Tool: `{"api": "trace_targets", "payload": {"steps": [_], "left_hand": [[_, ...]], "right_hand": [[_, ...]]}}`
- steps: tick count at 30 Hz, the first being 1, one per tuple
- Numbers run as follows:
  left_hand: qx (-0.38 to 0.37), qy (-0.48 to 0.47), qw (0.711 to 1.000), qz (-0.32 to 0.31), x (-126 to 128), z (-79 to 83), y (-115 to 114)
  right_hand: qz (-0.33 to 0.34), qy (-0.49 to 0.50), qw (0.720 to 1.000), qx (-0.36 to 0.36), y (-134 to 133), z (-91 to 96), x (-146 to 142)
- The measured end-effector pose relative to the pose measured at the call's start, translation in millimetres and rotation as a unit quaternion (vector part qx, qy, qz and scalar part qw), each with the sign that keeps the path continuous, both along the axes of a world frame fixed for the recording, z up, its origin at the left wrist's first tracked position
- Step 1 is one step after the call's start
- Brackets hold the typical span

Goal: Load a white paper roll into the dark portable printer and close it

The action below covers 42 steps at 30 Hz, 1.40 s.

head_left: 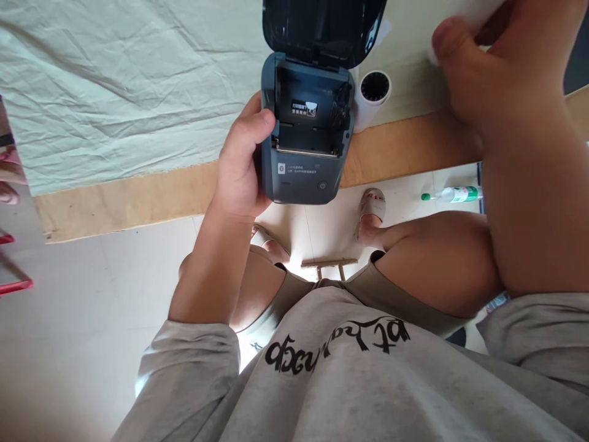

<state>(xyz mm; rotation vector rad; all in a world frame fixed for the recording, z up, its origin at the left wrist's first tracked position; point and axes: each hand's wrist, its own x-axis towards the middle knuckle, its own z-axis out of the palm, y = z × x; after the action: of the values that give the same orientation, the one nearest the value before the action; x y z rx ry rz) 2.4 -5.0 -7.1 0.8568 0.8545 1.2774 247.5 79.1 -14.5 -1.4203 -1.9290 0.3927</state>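
My left hand [242, 162] grips the left side of a dark grey label printer [306, 132] at the table's near edge. The printer's lid [322, 24] is flipped up and its paper bay shows a small sticker inside. A white paper roll [373, 95] with a dark core lies on the table just right of the printer. My right hand [483, 58] is raised close to the camera at the upper right, fingers closed around something white [478, 9], mostly out of frame.
A pale creased cloth [115, 80] covers the wooden table [138, 199]. Below are my knees, sandalled feet and the tiled floor. A green-and-white bottle [455, 194] lies on the floor at right. Red bars [13, 285] show at the left edge.
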Motion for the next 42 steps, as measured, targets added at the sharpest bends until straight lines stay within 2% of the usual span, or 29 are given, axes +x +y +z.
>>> {"api": "trace_targets", "payload": {"steps": [3,5,8,10,13,15,19,23,27,30,35,37,42], "left_hand": [[0.0,0.009,1.0,-0.008,-1,0.3,1],[-0.011,0.021,1.0,-0.014,-2,0.5,1],[-0.025,0.035,0.999,-0.02,-4,1.3,0],[-0.029,0.038,0.999,-0.022,-4,2.2,0],[-0.036,0.05,0.998,-0.022,-3,4.0,0],[-0.04,0.048,0.998,-0.021,-2,4.5,0],[-0.029,0.007,1.0,0.001,1,2.6,0],[-0.032,-0.004,0.999,0.008,2,1.7,0],[-0.041,-0.001,0.999,-0.003,1,2.7,0],[-0.03,-0.012,0.999,0.005,1,2.6,0],[-0.055,0.012,0.998,0.007,1,3.6,-2],[-0.063,0.022,0.998,0.013,1,4.3,-2],[-0.049,0.017,0.999,-0.003,0,4.5,-1]], "right_hand": [[-0.043,-0.123,0.991,-0.03,-4,7.6,2],[-0.037,-0.145,0.989,-0.019,-8,11.0,5],[-0.017,-0.081,0.994,0.077,-21,16.3,1],[0.028,-0.007,0.994,0.11,-32,20.5,-10],[0.139,-0.074,0.988,-0.012,-45,23.9,-35],[0.151,-0.117,0.981,-0.022,-46,22.4,-48],[0.164,-0.101,0.981,-0.007,-40,17.0,-52],[0.164,-0.089,0.982,-0.031,-39,14.2,-46],[0.186,-0.122,0.975,0.007,-43,8.2,-49],[0.159,-0.122,0.979,0.022,-44,7.1,-53],[0.171,-0.05,0.984,-0.028,-43,13.5,-50],[0.163,-0.065,0.984,-0.036,-43,12.0,-48],[0.177,-0.126,0.976,0.015,-43,0.4,-51]]}}
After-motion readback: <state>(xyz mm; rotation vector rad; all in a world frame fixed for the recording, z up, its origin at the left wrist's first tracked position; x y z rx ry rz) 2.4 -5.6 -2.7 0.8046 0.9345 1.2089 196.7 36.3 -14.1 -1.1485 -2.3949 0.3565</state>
